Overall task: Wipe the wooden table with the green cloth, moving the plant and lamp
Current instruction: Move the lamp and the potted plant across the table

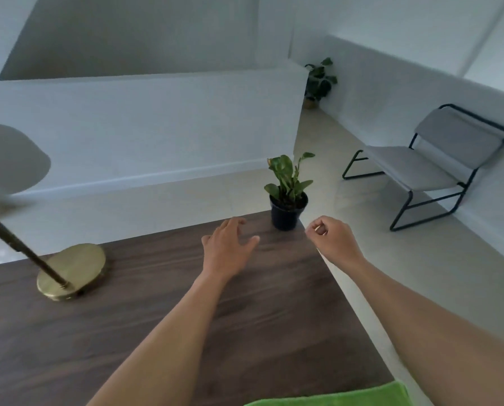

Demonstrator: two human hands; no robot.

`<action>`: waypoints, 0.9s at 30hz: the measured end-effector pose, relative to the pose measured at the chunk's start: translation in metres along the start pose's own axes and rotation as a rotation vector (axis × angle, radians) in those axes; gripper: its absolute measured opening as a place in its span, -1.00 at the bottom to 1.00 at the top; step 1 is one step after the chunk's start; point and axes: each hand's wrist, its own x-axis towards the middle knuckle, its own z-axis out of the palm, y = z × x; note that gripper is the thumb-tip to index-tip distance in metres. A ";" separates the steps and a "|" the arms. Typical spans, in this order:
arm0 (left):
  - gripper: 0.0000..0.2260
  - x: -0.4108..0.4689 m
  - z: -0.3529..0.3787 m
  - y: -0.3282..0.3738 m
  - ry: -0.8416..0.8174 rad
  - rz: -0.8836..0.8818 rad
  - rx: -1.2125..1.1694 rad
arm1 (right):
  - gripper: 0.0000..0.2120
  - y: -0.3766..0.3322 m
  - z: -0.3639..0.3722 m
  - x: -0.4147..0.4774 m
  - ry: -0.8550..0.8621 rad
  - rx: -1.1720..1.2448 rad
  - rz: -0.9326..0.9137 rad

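I look down along two bare forearms reaching over a dark brown wooden table (163, 317). My left hand (227, 244) hovers over the far part of the tabletop, palm down, fingers spread and holding nothing. My right hand (331, 238) hangs just past the table's right edge, fingers curled loosely inward around nothing I can see. Between and just beyond them, at the far right corner of the table, stands a small leafy green plant in a black plastic pot (287, 210), upright and untouched; both hands flank it, which I judge to be an approach to lift it clear with two hands. At the far left rests a round brass lamp base (72, 272) with its dark stem slanting up out of view toward a blurred pale shade (10, 159). A bright green cloth (332, 395) lies at the near edge, between my forearms, unheld, probably parked there until the surface is free. A grey sling chair with a black frame (429, 165) sits on the floor to the right.
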 end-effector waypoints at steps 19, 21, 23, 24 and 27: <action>-0.41 0.061 0.061 0.034 0.016 -0.177 -0.276 | -0.52 0.016 0.016 0.072 -0.256 0.234 -0.110; -0.42 0.060 0.053 0.030 0.030 -0.199 -0.286 | -0.54 0.005 0.016 0.071 -0.272 0.243 -0.125; -0.42 0.057 0.042 0.024 0.046 -0.211 -0.304 | -0.53 -0.008 0.020 0.069 -0.295 0.253 -0.133; -0.42 0.054 0.036 0.020 0.055 -0.215 -0.314 | -0.51 -0.015 0.024 0.069 -0.304 0.262 -0.131; -0.36 0.044 0.012 0.007 0.071 -0.237 -0.338 | -0.46 -0.035 0.040 0.063 -0.345 0.271 -0.143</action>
